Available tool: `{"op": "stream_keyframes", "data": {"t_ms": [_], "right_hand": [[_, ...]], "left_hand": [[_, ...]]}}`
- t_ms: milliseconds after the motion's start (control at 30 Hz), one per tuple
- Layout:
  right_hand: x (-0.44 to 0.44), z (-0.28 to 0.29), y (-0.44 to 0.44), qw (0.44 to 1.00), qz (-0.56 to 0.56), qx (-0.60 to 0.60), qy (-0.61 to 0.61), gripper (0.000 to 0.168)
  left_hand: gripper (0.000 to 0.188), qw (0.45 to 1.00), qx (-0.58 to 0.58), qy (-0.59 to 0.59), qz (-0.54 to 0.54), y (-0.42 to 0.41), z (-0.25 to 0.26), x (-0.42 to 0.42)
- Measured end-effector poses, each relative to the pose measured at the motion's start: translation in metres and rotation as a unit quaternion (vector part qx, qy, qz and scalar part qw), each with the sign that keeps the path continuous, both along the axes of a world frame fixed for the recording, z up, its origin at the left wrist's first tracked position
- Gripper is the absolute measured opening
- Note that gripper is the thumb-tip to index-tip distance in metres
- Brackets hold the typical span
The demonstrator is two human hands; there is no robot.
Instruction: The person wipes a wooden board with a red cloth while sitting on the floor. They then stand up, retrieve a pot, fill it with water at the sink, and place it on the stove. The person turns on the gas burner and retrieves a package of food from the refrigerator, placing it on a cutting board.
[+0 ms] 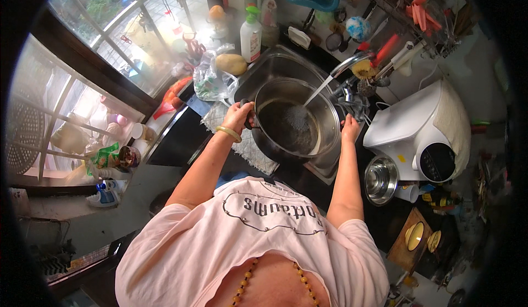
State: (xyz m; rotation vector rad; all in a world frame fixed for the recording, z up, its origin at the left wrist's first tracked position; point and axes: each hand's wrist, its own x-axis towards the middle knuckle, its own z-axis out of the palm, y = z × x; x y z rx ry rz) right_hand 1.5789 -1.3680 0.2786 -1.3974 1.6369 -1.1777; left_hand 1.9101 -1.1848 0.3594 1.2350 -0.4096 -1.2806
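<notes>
A large stainless steel pot (272, 142) sits tilted over the sink (284, 61), with water in its bottom. From the chrome faucet (350, 62) a stream of water (318, 92) pours into it and foams where it lands. My left hand (237, 118) grips the pot's black side handle (248, 115). On the opposite side, my right hand (350, 128) holds the pot by its other side, where the handle is mostly hidden by my fingers. Under the near left side of the pot lies a grey cloth (253, 158).
At the sink's left stand a white pump bottle (250, 38), a yellow melon (231, 64) and a plastic bag (210, 80). A white appliance (404, 125) and a steel bowl (381, 179) are on the right. Farther right lies a wooden cutting board (406, 245). Utensils hang behind the faucet.
</notes>
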Motion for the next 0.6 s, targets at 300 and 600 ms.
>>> {"op": "stream_keyframes", "data": {"t_ms": [300, 600], "right_hand": [[-0.007, -0.01, -0.006, 1.0, 0.008, 0.024, -0.001, 0.033], [-0.003, -0.005, -0.002, 0.999, 0.008, 0.003, -0.037, 0.039]], "left_hand": [[0.02, 1.0, -0.011, -0.001, -0.01, 0.001, -0.003, 0.0], [0.021, 1.0, -0.004, 0.004, -0.016, 0.001, -0.004, 0.0]]}}
